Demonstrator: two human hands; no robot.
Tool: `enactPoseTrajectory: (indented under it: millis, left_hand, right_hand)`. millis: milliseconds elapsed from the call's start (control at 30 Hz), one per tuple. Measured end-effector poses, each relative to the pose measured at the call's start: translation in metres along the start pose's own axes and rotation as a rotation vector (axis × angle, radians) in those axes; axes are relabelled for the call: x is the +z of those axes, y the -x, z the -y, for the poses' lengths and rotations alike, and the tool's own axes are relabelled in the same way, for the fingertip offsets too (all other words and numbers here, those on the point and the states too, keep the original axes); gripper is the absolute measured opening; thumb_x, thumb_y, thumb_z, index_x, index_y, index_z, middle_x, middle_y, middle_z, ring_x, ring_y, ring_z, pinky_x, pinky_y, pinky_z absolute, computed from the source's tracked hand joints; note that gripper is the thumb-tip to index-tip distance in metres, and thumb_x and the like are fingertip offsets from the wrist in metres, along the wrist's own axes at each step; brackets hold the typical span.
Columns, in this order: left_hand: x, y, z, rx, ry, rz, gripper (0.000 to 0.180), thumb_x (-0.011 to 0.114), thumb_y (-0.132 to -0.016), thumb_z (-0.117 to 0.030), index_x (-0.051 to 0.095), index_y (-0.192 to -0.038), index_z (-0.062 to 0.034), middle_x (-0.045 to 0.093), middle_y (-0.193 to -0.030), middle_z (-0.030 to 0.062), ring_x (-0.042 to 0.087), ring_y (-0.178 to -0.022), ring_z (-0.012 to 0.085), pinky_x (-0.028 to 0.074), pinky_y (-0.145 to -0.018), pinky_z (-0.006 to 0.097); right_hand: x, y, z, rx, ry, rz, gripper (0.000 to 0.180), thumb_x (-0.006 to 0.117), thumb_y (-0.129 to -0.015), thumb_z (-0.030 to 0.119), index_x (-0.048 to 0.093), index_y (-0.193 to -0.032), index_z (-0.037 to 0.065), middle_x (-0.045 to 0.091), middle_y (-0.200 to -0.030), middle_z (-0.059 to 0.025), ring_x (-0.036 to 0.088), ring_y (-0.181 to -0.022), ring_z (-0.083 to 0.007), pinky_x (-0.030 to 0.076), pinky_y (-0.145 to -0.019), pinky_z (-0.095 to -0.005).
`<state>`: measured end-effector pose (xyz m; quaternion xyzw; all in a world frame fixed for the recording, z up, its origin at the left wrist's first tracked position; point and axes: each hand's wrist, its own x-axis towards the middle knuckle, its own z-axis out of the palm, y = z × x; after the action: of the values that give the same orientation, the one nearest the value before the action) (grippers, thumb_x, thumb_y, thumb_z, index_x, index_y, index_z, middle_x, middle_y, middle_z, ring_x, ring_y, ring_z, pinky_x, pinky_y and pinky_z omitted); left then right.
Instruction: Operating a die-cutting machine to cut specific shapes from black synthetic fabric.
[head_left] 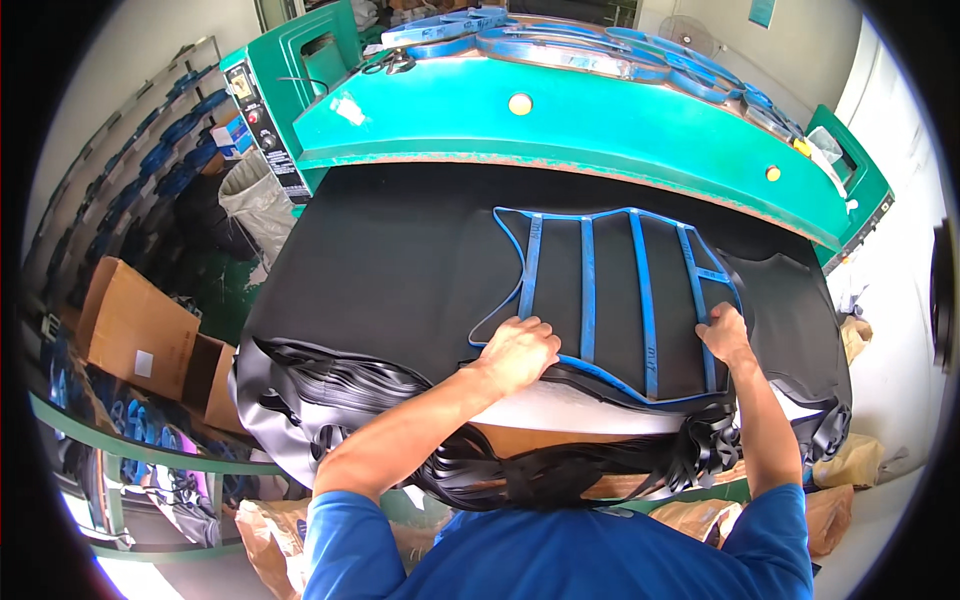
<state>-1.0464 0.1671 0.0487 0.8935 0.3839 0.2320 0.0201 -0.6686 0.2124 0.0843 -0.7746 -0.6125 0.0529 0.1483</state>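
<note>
A large blue cutting die (643, 290), a curved outline frame with several cross bars, lies on a stack of black sheet material (400, 250). My left hand (520, 352) is closed on the die's near edge, toward its left corner. On the die's right side, my right hand (724, 332) has its fingers curled around the frame beside the rightmost long bar. Both hands hide the parts of the frame under the fingers. Black offcut strips (540, 470) hang in a tangle along the front edge, close to my body.
The green press beam (440, 110) spans the far side, with more blue dies (560, 45) and scissors (390, 63) on top. A control panel (262, 125) stands at its left end. Left are a cardboard box (140, 325), a white sack (258, 200) and a die rack (150, 160).
</note>
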Motion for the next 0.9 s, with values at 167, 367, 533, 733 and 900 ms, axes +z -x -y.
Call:
enactPoseTrajectory:
  millis: [167, 367, 533, 733, 900]
  left_hand:
    - [-0.018, -0.011, 0.003, -0.024, 0.071, 0.014, 0.014, 0.073, -0.075, -0.019, 0.065, -0.073, -0.0071, 0.06, -0.077, 0.0056, 0.059, -0.083, 0.023, 0.048, -0.073, 0.037]
    - [-0.088, -0.056, -0.011, 0.131, 0.115, -0.166, 0.018, 0.076, -0.071, -0.015, 0.06, -0.068, -0.007, 0.055, -0.069, 0.0039, 0.056, -0.075, 0.0243, 0.044, -0.067, 0.039]
    - [-0.057, -0.039, -0.011, 0.074, 0.11, -0.155, 0.02, 0.076, -0.068, -0.016, 0.058, -0.067, -0.0085, 0.055, -0.071, 0.0046, 0.056, -0.075, 0.0248, 0.045, -0.069, 0.038]
    - [-0.023, -0.007, -0.009, 0.032, 0.143, -0.137, 0.018, 0.075, -0.071, -0.019, 0.061, -0.071, -0.0079, 0.057, -0.074, 0.0056, 0.06, -0.076, 0.0261, 0.048, -0.076, 0.037]
    - [-0.041, 0.019, -0.008, 0.129, 0.124, -0.237, 0.018, 0.073, -0.072, -0.02, 0.06, -0.07, -0.008, 0.055, -0.072, 0.0036, 0.059, -0.072, 0.0217, 0.047, -0.075, 0.035]
  right_hand:
    - [0.007, -0.01, -0.02, -0.043, -0.065, -0.011, 0.045, 0.071, -0.072, 0.011, 0.056, -0.111, -0.005, 0.063, -0.101, -0.0217, 0.065, -0.076, -0.0311, 0.054, -0.071, -0.0382]
    - [-0.034, 0.003, 0.015, 0.095, -0.621, 0.365, 0.055, 0.068, -0.078, 0.008, 0.043, -0.126, -0.005, 0.052, -0.113, -0.0184, 0.055, -0.049, -0.0158, 0.042, -0.039, -0.0266]
    - [0.017, -0.016, -0.034, 0.064, -0.676, 0.064, 0.04, 0.063, -0.079, -0.001, 0.049, -0.115, 0.001, 0.052, -0.106, -0.0154, 0.048, -0.044, -0.0129, 0.036, -0.036, -0.0271]
    - [0.009, -0.005, -0.024, -0.131, -0.471, -0.089, 0.031, 0.064, -0.076, -0.004, 0.057, -0.105, 0.001, 0.057, -0.095, -0.0095, 0.055, -0.086, -0.0202, 0.045, -0.08, -0.0323]
    - [0.003, 0.015, -0.015, -0.271, -0.483, -0.167, 0.026, 0.062, -0.074, -0.01, 0.055, -0.096, 0.0, 0.056, -0.09, -0.0068, 0.054, -0.087, -0.0183, 0.043, -0.085, -0.0314]
